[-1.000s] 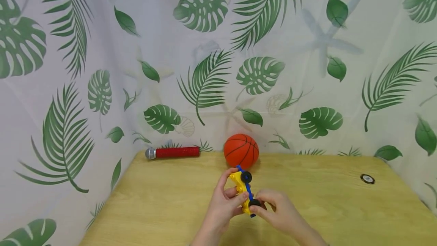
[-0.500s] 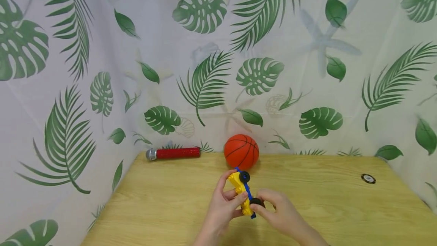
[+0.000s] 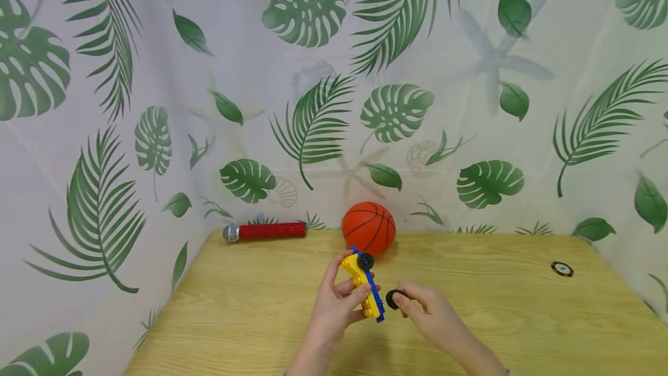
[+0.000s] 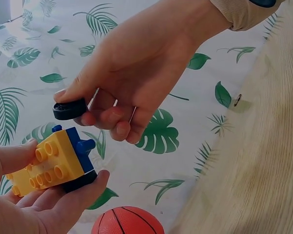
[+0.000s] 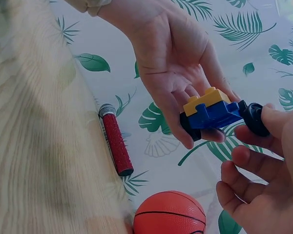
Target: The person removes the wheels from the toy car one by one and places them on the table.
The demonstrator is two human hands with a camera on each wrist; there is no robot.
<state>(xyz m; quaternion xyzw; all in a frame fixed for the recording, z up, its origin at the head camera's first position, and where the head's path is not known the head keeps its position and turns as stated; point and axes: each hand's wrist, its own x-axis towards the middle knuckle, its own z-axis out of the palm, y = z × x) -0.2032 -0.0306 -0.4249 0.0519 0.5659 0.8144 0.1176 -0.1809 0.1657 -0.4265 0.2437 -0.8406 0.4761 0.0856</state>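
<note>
My left hand point(image 3: 331, 306) holds a toy car point(image 3: 372, 307) of yellow and blue building blocks, tilted above the table. One black wheel point(image 3: 365, 261) is on the car's far end, on the side facing right. Between thumb and fingers, my right hand point(image 3: 433, 315) pinches another black wheel point(image 3: 392, 299), slightly apart from the car's near end. In the left wrist view a bare blue axle stub point(image 4: 86, 145) sticks out of the block, with a dark wheel partly behind the fingers below. The right wrist view shows the pinched wheel point(image 5: 254, 119) close beside the blue base point(image 5: 212, 117).
Behind the hands an orange toy basketball point(image 3: 368, 226) sits against the leaf-patterned cloth. A red microphone point(image 3: 271, 231) lies at the back left of the wooden table point(image 3: 235, 306). At the right is a small black-and-white round chip point(image 3: 562, 269).
The right hand has pulled the near wheel off the car, and a gap now shows between them. The left hand has shifted slightly left and up with the car.
</note>
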